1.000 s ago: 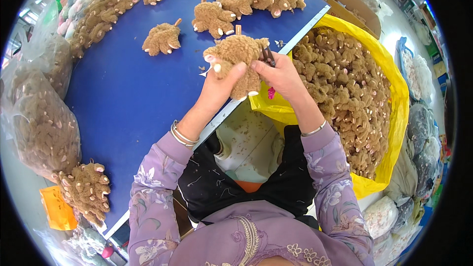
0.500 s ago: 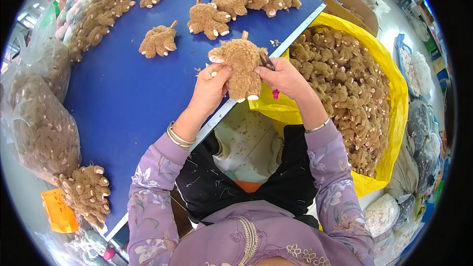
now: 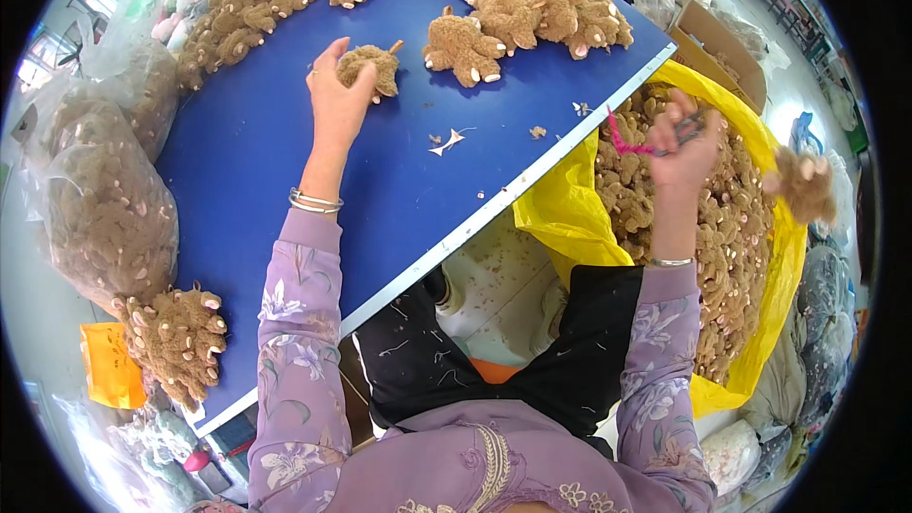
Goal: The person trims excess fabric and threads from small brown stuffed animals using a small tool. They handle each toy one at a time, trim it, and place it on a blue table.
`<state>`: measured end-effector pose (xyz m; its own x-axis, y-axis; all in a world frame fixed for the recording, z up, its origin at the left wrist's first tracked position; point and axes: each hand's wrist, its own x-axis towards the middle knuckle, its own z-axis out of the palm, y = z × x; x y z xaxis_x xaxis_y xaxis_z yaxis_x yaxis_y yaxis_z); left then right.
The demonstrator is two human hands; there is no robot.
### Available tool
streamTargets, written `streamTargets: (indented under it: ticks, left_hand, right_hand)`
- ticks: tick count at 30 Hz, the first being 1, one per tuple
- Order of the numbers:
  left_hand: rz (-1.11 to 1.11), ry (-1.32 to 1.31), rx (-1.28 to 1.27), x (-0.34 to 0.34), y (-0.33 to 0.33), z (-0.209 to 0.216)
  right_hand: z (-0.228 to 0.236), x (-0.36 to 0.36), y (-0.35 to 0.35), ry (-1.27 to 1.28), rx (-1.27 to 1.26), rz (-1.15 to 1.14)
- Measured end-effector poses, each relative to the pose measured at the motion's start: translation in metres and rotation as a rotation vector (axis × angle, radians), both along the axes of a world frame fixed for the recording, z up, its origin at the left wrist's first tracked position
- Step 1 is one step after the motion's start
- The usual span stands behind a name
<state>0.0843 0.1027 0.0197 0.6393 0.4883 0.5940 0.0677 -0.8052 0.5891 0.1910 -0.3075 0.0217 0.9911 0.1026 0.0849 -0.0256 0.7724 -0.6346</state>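
On the blue table [image 3: 285,161], my left hand [image 3: 340,90] has its thumb and fingers around the near side of a small brown plush toy [image 3: 376,66] with a tan loop sticking up. My right hand [image 3: 686,147] is raised over the big yellow bag [image 3: 560,214], closed on dark thread snips [image 3: 679,130] with a pink cord [image 3: 622,138] trailing from them. To the right of that hand, a blurred brown plush toy [image 3: 806,185] is in the air near the bag's far right rim, apart from my fingers.
Several brown plush toys [image 3: 508,9] lie heaped at the table's far edge, with more along the left. A clear bag of them [image 3: 100,209] stands at left. Fabric scraps [image 3: 451,141] dot the table. Beyond the yellow bag is a cardboard box [image 3: 717,52].
The plush toy both hands held has left them and is now in the air at right. My left hand went to another on the table; my right hand swung right over the bag.
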Motion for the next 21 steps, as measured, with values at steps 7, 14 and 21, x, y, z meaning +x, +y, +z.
streamTargets:
  ticks: [7, 14, 21]
  left_hand:
    - [0.047, 0.353, 0.053, 0.007, 0.026, -0.024]
    - [-0.848, 0.068, -1.278, -0.043, -0.065, 0.015]
    - [-1.053, 0.237, -1.623, -0.049, -0.136, -0.011]
  right_hand:
    - [-0.021, -0.039, 0.069, -0.073, -0.601, 0.254]
    - [-0.015, -0.06, 0.098, -0.243, -0.568, 0.408]
    - [-0.018, -0.066, 0.109, -0.31, -0.722, 0.326]
